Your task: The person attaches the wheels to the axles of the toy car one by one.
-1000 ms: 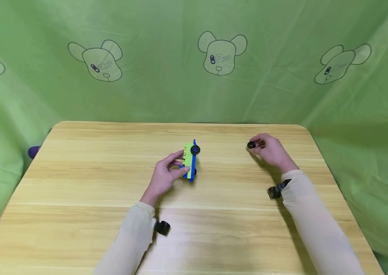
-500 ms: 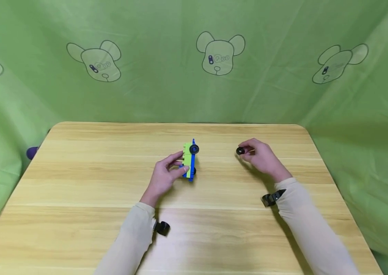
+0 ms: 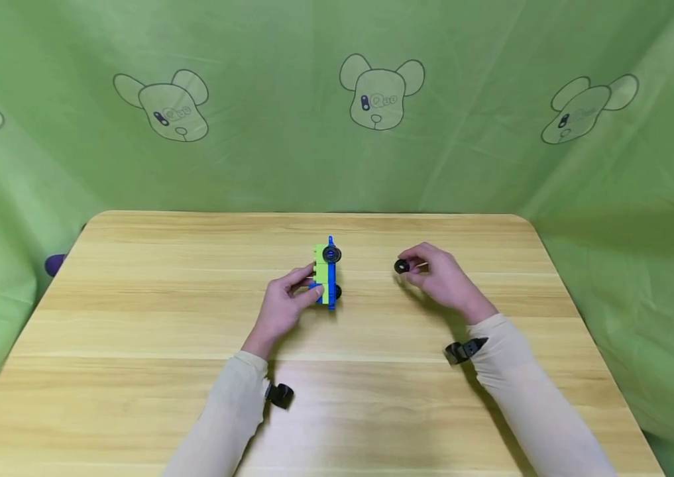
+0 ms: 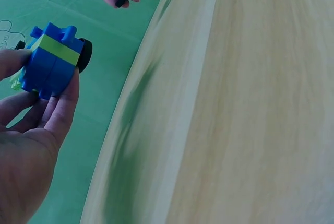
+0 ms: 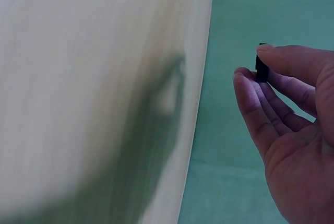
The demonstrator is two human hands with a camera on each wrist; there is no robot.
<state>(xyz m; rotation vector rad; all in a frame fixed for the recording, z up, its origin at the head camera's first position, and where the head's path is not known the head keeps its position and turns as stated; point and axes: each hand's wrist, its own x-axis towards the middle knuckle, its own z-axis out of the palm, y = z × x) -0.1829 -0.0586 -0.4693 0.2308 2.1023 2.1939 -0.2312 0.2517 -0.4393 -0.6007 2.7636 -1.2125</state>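
Observation:
My left hand (image 3: 281,306) grips a toy car (image 3: 323,273) built of lime green and blue bricks, above the middle of the table. The car is turned on its side, its studs facing left and its black wheels facing right. In the left wrist view the blue end of the car (image 4: 49,70) shows between thumb and fingers, with a black wheel (image 4: 85,55) on its far side. To the right, my right hand (image 3: 444,278) pinches a loose black wheel (image 3: 401,265) between thumb and fingertips. That wheel appears edge-on in the right wrist view (image 5: 262,66), apart from the car.
Beneath both hands lies a light wooden table (image 3: 372,411). A green curtain (image 3: 277,159) with printed bear heads hangs behind it and along its sides. Something purple (image 3: 54,265) shows beyond the left table edge. Each wrist wears a black camera (image 3: 281,395).
The right hand has moved left and slightly nearer with the black wheel, closing the distance to the car. My left hand has shifted the car only slightly left and up.

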